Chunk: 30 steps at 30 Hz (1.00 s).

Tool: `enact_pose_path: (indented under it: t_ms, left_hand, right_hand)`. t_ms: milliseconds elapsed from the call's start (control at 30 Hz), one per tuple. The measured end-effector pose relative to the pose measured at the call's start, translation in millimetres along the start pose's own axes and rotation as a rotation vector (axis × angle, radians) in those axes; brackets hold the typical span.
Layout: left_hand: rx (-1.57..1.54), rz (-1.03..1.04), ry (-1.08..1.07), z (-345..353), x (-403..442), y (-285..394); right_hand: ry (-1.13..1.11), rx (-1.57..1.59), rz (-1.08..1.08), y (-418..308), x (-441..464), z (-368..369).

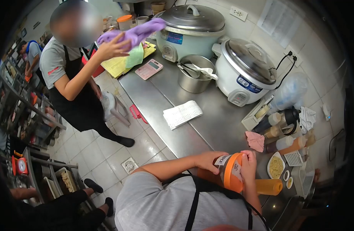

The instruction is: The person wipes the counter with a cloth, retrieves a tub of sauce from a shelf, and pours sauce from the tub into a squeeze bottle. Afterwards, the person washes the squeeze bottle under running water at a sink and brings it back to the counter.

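Grey shirt (154,202) at six o'clock; past it, the orange-lidded jar (229,173), long axis seemingly nine-to-three, grasped between my left fingers (212,168) and right fingers (248,154), both touching.

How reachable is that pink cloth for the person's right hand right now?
Probably yes, if the right hand leaves the orange-lidded jar: the pink cloth lies just beyond, nothing visibly between, and the left hand also holds the jar.

Jar (234,173) between hands (208,161), paper (182,114) on counter (150,98), pot (193,83) beyond
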<state>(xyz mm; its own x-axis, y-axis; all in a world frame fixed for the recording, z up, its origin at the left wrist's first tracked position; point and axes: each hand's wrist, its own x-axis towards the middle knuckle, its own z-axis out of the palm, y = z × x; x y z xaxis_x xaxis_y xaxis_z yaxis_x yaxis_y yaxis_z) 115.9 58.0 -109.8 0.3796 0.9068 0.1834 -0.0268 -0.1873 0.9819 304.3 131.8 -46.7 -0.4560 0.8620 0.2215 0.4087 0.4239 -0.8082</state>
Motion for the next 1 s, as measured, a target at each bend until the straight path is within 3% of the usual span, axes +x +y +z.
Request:
enact_pose_path:
  t_ms: [167,267,467,567,667,800,1000]
  left_hand:
    - [-0.136,0.029,-0.029,4,-1,-7]
    - [-0.404,0.019,-0.122,12,6,-20]
    - [-0.308,-0.031,-0.239,5,24,-26]
    - [-0.288,-0.017,-0.215,0,31,-33]
    - [-0.299,0.030,-0.185,-2,30,-35]
    - [-0.255,-0.012,-0.186,-3,31,-45]
    - [-0.407,-0.026,-0.180,1,29,-43]
  right_hand:
    - [-0.003,-0.102,-0.080,-15,-5,2]
    - [-0.112,-0.141,-0.185,-25,-6,2]
    - [-0.418,0.033,-0.564,-39,14,-3]
    - [-0.422,0.056,-0.479,-35,24,-1]
    - [-0.153,-0.193,-0.589,-51,25,13]
    - [-0.231,-0.337,-0.553,-51,28,8]
    - [-0.180,-0.344,-0.676,-47,34,7]
